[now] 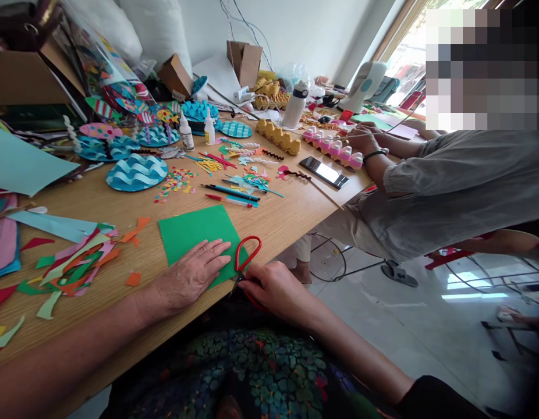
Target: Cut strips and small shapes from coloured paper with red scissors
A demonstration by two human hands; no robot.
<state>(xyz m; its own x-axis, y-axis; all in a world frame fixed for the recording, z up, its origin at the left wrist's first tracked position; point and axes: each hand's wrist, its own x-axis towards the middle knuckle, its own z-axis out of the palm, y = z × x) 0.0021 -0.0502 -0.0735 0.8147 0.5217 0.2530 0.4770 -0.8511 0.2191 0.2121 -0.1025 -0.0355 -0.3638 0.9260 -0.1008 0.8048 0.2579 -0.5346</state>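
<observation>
A green sheet of paper (pixel 191 230) lies on the wooden table near its front edge. My left hand (pixel 188 276) rests flat on the lower part of the sheet, fingers stretched out. Just right of the sheet, my right hand (pixel 273 288) is closed round one handle of the red-handled scissors (pixel 248 253); the other handle loop stands up above the fingers. The dark blades point down toward my lap at the table edge and are partly hidden. Pens (pixel 230 192) lie beyond the sheet.
Paper scraps (pixel 84 262) are heaped at the left. Blue wavy discs (pixel 137 172), glue bottles (pixel 186 134), confetti (pixel 176 183) and a phone (pixel 324 171) lie farther back. At the right a person in a grey shirt (pixel 461 186) reaches toward a pink egg-carton strip (pixel 333 147).
</observation>
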